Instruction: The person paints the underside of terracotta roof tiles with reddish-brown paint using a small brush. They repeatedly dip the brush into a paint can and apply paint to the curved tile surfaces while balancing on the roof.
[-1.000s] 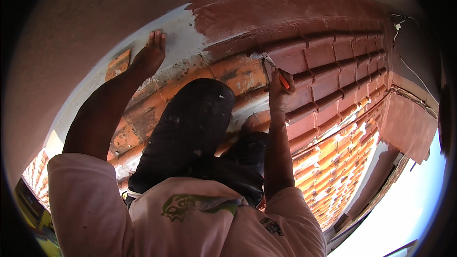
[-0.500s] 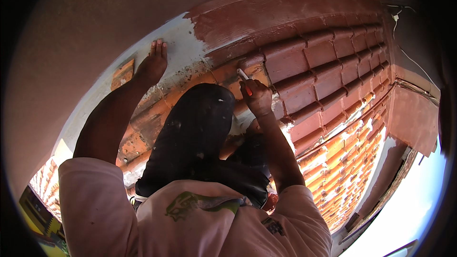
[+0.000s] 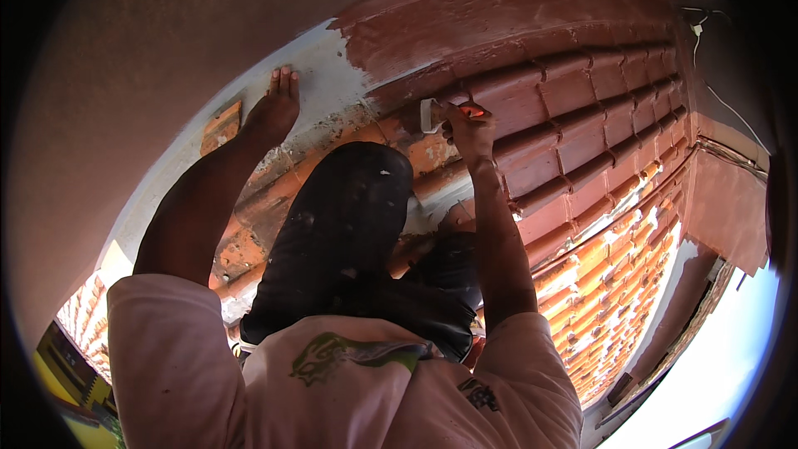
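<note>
My right hand [image 3: 470, 135] is closed around a paintbrush [image 3: 429, 115] with a white band and an orange-red handle. Its bristles point left and touch, or nearly touch, a bare orange roof tile [image 3: 432, 154] at the edge of the dark red painted tiles [image 3: 532, 108]. My left hand [image 3: 278, 108] lies with fingers stretched out on the grey mortar strip [image 3: 320, 66] along the wall. Between my arms, my bent knee [image 3: 357, 199] in dark trousers covers part of the unpainted tiles.
A broken piece of tile [image 3: 222, 128] lies on the grey strip beside my left forearm. The wall [image 3: 150, 58] rises close on the left. Sunlit orange tiles [image 3: 615, 283] slope away at lower right. A pale cable [image 3: 721, 100] hangs at the far right.
My right hand has moved slightly up and right and turned, so the brush now lies more sideways. My left hand keeps its place on the grey strip while the view shifts a little.
</note>
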Demonstrator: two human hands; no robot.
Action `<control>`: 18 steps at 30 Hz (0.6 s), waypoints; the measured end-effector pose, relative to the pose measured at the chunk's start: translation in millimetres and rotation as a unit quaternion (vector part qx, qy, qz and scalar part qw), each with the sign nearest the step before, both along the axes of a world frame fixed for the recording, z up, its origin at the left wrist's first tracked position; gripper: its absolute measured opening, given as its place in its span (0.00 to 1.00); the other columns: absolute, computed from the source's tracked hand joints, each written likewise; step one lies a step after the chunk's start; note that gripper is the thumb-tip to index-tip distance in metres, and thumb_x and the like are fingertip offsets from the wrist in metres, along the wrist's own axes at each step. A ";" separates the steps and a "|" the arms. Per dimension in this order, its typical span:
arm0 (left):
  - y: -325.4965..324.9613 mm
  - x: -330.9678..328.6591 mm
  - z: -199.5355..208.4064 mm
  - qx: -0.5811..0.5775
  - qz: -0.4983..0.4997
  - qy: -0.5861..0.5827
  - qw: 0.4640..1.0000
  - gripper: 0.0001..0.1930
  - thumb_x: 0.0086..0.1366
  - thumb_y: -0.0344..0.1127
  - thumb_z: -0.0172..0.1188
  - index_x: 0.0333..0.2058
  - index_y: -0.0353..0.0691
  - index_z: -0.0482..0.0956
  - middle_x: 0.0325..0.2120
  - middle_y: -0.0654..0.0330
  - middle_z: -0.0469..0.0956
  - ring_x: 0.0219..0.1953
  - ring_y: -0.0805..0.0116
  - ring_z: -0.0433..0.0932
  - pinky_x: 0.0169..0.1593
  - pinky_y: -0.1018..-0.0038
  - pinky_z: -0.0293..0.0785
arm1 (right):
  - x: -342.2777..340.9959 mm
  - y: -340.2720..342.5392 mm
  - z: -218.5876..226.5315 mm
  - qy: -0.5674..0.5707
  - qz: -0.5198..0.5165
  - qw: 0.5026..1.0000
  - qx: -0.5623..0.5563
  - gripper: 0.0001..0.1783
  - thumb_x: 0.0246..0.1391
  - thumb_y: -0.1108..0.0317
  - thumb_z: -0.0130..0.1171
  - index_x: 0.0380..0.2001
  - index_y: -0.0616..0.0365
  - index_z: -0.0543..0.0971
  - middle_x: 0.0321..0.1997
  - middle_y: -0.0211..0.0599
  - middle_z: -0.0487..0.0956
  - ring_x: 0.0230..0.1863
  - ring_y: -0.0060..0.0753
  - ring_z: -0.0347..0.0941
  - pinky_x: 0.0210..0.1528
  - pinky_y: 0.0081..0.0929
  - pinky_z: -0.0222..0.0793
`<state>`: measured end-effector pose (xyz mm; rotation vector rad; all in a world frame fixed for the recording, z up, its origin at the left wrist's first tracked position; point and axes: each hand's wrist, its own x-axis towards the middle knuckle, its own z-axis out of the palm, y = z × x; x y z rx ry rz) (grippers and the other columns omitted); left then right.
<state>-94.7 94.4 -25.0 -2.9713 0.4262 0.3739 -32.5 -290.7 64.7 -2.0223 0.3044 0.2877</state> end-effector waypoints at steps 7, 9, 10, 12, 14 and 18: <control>-0.6 1.6 5.4 0.005 -0.001 0.024 1.000 0.38 0.70 0.22 0.56 0.73 0.15 0.48 0.74 0.22 0.51 0.77 0.30 0.56 0.71 0.58 0.74 | 19.7 -8.2 16.6 -0.286 0.168 0.894 -0.303 0.11 0.58 0.59 0.69 0.30 0.55 0.82 0.30 0.45 0.86 0.33 0.58 0.84 0.35 0.49 0.80; 1.8 2.3 6.9 -0.003 0.002 0.040 0.999 0.36 0.73 0.23 0.52 0.73 0.15 0.48 0.74 0.22 0.50 0.77 0.31 0.57 0.69 0.57 0.77 | 1.9 3.1 22.5 -0.210 0.232 0.897 -0.313 0.11 0.56 0.61 0.68 0.29 0.55 0.80 0.32 0.45 0.85 0.34 0.60 0.83 0.37 0.52 0.79; 2.7 3.4 8.0 -0.006 -0.004 0.033 0.999 0.35 0.73 0.23 0.51 0.73 0.15 0.49 0.74 0.22 0.51 0.77 0.31 0.57 0.69 0.57 0.76 | -9.4 2.1 30.3 -0.217 0.198 0.921 -0.256 0.09 0.55 0.62 0.69 0.31 0.54 0.82 0.35 0.42 0.86 0.35 0.56 0.84 0.39 0.51 0.79; 2.7 1.9 11.8 -0.009 -0.007 0.040 0.999 0.36 0.72 0.22 0.51 0.73 0.14 0.49 0.73 0.21 0.51 0.76 0.30 0.57 0.68 0.57 0.77 | -27.1 -10.0 49.8 -0.186 0.113 0.952 -0.218 0.07 0.54 0.64 0.69 0.33 0.54 0.83 0.35 0.41 0.85 0.37 0.52 0.84 0.42 0.49 0.79; 5.9 1.6 19.1 -0.017 -0.011 0.031 0.999 0.37 0.70 0.22 0.52 0.73 0.14 0.49 0.73 0.20 0.50 0.76 0.29 0.57 0.68 0.58 0.77 | -43.2 -39.5 70.9 -0.248 0.091 0.937 -0.228 0.08 0.55 0.67 0.69 0.34 0.58 0.83 0.34 0.41 0.84 0.36 0.48 0.83 0.43 0.44 0.78; -8.1 6.9 35.7 -0.035 0.029 0.113 0.993 0.53 0.63 0.33 0.70 0.74 0.14 0.43 0.75 0.20 0.46 0.78 0.27 0.49 0.76 0.54 0.66 | -63.1 -103.2 78.7 -0.185 0.159 0.924 -0.295 0.09 0.63 0.67 0.66 0.42 0.60 0.83 0.36 0.46 0.84 0.37 0.51 0.83 0.43 0.45 0.77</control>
